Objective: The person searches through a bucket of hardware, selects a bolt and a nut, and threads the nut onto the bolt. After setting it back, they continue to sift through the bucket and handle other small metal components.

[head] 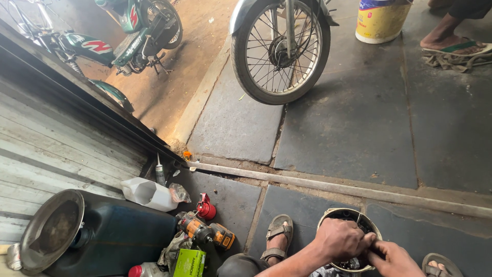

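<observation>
My left hand (339,239) and my right hand (393,258) meet over a round metal tin (328,217) with dark, greasy parts inside, at the bottom of the head view between my sandalled feet (277,237). The fingers of both hands close together on a small dark part at the tin's rim; the part itself is mostly hidden by the fingers. My knee (241,265) shows below the left forearm.
A motorcycle front wheel (279,48) stands ahead on the stone floor. At left lie a dark jerrycan with a metal funnel (97,233), a cut white jug (148,194), a cordless drill (205,233) and a green box (188,262). A yellow bucket (382,20) and another person's foot (451,38) are far right.
</observation>
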